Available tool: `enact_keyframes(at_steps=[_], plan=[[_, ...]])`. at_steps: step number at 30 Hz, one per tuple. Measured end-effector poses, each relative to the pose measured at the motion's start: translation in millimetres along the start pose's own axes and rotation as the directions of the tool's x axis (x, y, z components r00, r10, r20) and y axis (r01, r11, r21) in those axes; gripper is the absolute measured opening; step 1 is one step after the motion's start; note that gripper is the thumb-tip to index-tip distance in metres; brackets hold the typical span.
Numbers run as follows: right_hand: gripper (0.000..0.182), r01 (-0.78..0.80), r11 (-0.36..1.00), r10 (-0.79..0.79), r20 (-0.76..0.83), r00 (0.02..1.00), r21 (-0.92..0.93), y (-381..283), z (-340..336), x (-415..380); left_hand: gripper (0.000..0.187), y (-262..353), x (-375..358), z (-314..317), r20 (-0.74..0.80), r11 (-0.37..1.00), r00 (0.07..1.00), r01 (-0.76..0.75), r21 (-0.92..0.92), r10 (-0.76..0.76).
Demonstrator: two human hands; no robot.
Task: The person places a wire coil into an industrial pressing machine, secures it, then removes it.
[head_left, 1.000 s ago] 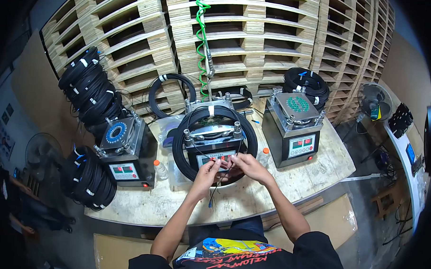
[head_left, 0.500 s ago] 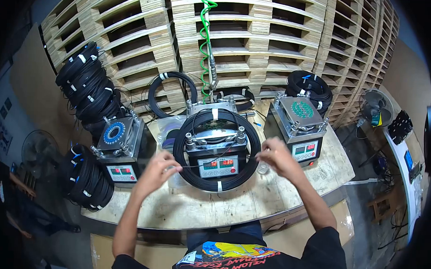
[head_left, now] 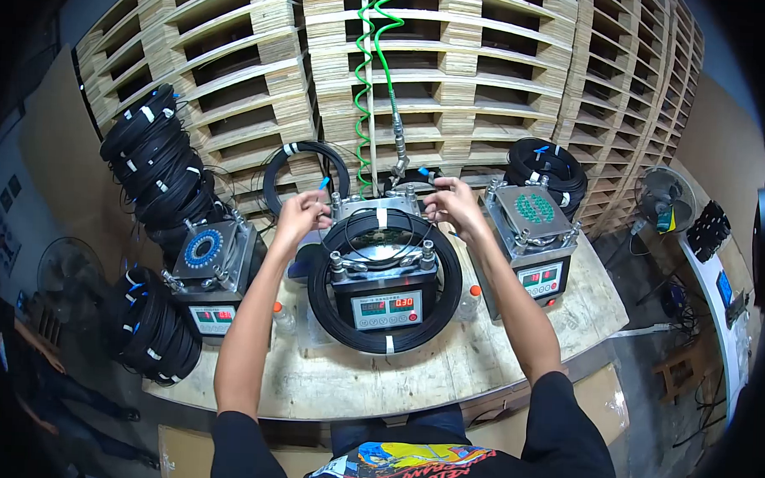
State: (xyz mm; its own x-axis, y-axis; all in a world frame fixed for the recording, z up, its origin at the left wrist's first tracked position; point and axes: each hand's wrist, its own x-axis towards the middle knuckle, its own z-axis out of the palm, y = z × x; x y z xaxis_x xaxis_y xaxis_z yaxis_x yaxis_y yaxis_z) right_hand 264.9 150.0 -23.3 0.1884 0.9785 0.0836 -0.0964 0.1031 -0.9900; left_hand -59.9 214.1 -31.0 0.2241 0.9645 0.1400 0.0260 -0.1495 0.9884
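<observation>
A black cable coil [head_left: 323, 300], bound with white tape, hangs around the middle machine [head_left: 386, 302] with the lit red display. My left hand [head_left: 301, 219] is closed behind the coil's upper left, and a blue tip [head_left: 324, 184] sticks up from its fingers, apparently a cable end. At the upper right, my right hand [head_left: 456, 206] has its fingers pinched together. Another blue-tipped end [head_left: 424, 171] rises beside those fingers. Thin loose cable loops over the machine's top between both hands. The exact grip of the fingertips is too small to make out.
Machines with a blue ring [head_left: 203, 244] and green dots [head_left: 534, 208] stand left and right. Stacked black coils [head_left: 154, 155] are at the left. Orange-capped bottles [head_left: 469, 304] stand on the wooden table [head_left: 377, 382]. A green air hose [head_left: 386, 62] hangs before pallets [head_left: 371, 95].
Both hands have moved up and away from me, from the coil's front sides to above its top. Blue tips now show by the fingers. The hanging air gun has shifted.
</observation>
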Motion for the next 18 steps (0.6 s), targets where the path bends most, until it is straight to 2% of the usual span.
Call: enact_keyframes(at_steps=[1,3,4,5,7,8,9,10,12,13,15,17,18], plan=[[0.044,-0.014,1.000,0.014,-0.035,0.999,0.007,4,7,15,0.036,1,10,8,0.002,1.000,1.000,-0.003,0.000,0.003],[0.045,0.016,0.991,-0.028,-0.094,0.995,-0.136,9,18,36,0.050,4,29,21,-0.060,0.991,0.995,0.082,0.107,-0.076],[0.042,0.025,0.972,-0.046,-0.084,0.995,-0.235,19,15,52,0.055,4,37,26,-0.079,0.981,0.991,0.119,0.152,-0.108],[0.037,0.089,0.904,-0.134,-0.077,0.988,-0.418,30,15,70,0.047,3,44,29,-0.067,0.966,0.985,0.167,0.197,-0.157],[0.031,0.220,0.756,-0.324,-0.061,0.944,-0.616,23,26,67,0.039,-4,53,34,-0.057,0.899,0.993,0.121,0.420,-0.107],[0.030,0.207,0.756,-0.283,-0.025,0.959,-0.621,17,29,66,0.031,-10,57,35,-0.090,0.875,0.996,0.030,0.483,0.015],[0.027,0.294,0.696,-0.360,0.036,0.932,-0.655,18,31,67,0.026,-10,56,35,-0.050,0.792,0.987,-0.094,0.603,0.156],[0.027,0.324,0.671,-0.367,0.081,0.927,-0.667,20,33,68,0.024,-10,55,36,-0.044,0.762,0.983,-0.109,0.638,0.177],[0.026,0.387,0.619,-0.369,0.182,0.911,-0.683,18,40,61,0.020,-5,46,43,-0.052,0.728,0.978,-0.114,0.676,0.201],[0.024,0.419,0.547,-0.414,0.201,0.888,-0.725,21,46,59,0.019,-2,41,50,-0.065,0.727,0.977,-0.106,0.679,0.203],[0.022,0.330,0.516,-0.348,0.159,0.924,-0.791,19,53,50,0.017,-10,36,59,-0.037,0.708,0.970,-0.149,0.691,0.240],[0.018,0.358,0.455,-0.433,0.149,0.889,-0.815,22,58,40,0.016,-24,39,66,-0.148,0.710,0.913,-0.185,0.679,0.379],[0.018,0.330,0.470,-0.430,0.114,0.896,-0.819,21,61,34,0.015,-19,35,65,-0.147,0.744,0.926,-0.179,0.644,0.349]])
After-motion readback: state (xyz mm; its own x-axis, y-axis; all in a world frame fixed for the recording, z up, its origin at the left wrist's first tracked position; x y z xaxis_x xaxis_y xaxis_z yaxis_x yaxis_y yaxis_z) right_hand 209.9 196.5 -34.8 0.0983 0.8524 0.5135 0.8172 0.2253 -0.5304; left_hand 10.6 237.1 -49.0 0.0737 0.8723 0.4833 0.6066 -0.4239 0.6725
